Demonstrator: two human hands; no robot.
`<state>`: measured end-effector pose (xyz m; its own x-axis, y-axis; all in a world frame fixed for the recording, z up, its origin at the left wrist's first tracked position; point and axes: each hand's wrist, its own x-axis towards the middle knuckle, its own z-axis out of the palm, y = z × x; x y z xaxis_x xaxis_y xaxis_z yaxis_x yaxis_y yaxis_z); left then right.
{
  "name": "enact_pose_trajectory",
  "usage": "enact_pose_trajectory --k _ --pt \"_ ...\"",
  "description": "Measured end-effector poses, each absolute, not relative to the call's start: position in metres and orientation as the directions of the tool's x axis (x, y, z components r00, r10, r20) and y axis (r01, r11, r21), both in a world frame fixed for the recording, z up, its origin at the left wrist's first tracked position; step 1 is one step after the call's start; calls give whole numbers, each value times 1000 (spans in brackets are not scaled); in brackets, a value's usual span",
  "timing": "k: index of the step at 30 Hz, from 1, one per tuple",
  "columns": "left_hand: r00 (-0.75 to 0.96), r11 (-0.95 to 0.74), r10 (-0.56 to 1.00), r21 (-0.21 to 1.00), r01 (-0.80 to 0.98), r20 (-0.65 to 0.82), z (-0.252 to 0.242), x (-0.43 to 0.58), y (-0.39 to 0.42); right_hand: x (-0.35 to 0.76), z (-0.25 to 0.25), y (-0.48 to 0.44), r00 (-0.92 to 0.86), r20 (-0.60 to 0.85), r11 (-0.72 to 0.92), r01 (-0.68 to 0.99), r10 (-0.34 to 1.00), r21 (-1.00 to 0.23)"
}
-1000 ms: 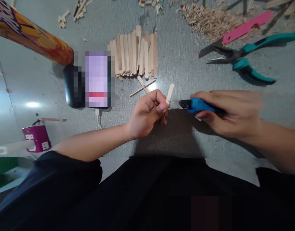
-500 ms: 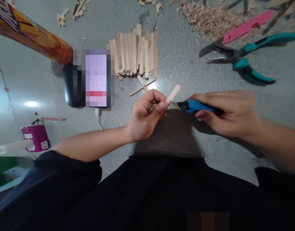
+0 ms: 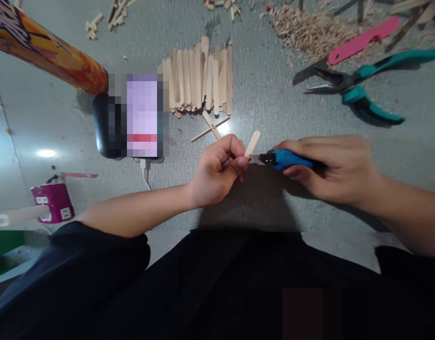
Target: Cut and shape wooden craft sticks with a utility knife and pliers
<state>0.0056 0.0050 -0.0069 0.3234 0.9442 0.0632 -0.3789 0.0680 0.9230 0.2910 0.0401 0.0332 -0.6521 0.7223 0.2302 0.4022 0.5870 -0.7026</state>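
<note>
My left hand (image 3: 219, 169) is closed in a pinch round a pale wooden craft stick (image 3: 253, 142), which points up and to the right from my fingertips. My right hand (image 3: 336, 166) grips a blue utility knife (image 3: 286, 159); its short blade touches the stick just beside my left thumb. Both hands hover over the grey floor, close above my dark-clothed lap.
A row of several craft sticks (image 3: 199, 78) lies ahead, with two crossed sticks (image 3: 210, 128) nearer. A phone (image 3: 141, 115) on a charging cable is at left, a pink plug box (image 3: 54, 202) further left. Teal pliers (image 3: 366, 85), a pink-handled tool (image 3: 359, 41) and wood chips (image 3: 309, 26) lie at upper right.
The knife has slid left until its blade meets the stick at my left thumb. The stick tilted right, then came back a little more upright.
</note>
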Motion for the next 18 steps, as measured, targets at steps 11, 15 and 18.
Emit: enact_pose_trajectory --k 11,15,18 --pt "358 157 934 882 -445 15 0 9 6 290 31 43 -602 339 655 439 723 -615" --pt "298 218 950 888 -405 -97 3 10 7 290 34 42 -571 314 615 467 758 -635" --pt "285 237 950 882 -407 -123 5 11 8 293 35 43 -593 277 602 465 756 -649"
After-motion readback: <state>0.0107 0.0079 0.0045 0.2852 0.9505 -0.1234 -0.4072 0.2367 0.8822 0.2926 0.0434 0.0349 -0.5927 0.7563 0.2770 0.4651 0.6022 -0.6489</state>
